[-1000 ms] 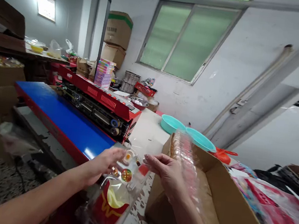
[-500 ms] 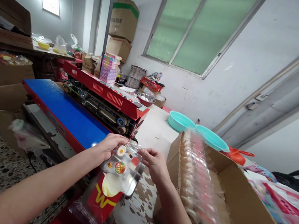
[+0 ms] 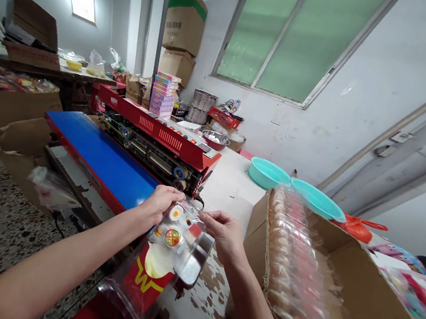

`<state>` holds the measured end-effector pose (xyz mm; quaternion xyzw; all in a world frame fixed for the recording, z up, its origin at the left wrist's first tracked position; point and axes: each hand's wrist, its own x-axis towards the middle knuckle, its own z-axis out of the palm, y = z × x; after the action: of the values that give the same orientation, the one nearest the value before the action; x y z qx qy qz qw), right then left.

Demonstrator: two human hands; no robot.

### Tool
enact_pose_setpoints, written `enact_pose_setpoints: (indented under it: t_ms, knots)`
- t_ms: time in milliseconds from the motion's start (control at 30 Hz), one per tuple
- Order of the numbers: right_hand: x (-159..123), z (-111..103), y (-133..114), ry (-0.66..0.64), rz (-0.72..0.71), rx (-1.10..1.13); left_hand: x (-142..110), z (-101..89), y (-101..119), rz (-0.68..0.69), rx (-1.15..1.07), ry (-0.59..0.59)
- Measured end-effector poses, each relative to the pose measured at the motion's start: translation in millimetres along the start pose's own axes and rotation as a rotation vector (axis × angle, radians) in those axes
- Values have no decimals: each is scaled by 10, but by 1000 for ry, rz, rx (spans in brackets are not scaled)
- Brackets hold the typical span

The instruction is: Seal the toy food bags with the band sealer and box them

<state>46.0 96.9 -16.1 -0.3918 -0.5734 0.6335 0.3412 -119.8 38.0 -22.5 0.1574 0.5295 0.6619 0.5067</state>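
Note:
A clear plastic bag [image 3: 163, 257] hangs between both hands, filled with small toy food pieces and a red piece bearing a yellow W. My left hand [image 3: 160, 203] pinches the bag's top left corner. My right hand [image 3: 222, 232] pinches the top right corner, so the mouth is stretched flat. The bag's upper edge lies close to the near end of the red band sealer [image 3: 160, 144] and its blue conveyor belt [image 3: 100, 152]. The lower part of the bag dangles over the table edge.
An open cardboard box [image 3: 354, 303] at the right holds a stack of clear packets [image 3: 290, 253]. Two teal basins [image 3: 291, 185] sit behind it on the white table [image 3: 229, 182]. Cartons, a metal bowl and stacked pink boxes stand at the back. Terrazzo floor lies at the left.
My view has swung slightly right and down. Both hands carried the bag a little upward toward the sealer's near end and pulled its mouth flatter.

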Motion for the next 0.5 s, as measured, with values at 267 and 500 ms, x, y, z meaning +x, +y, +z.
enact_pose_setpoints:
  t_ms: [267,500]
  knots:
    - [-91,15,-54,-11,-86,-48,-77,-28,65,26,13,-32]
    - [69,4,50,51,44,42,176,5,-56,-31,46,-33]
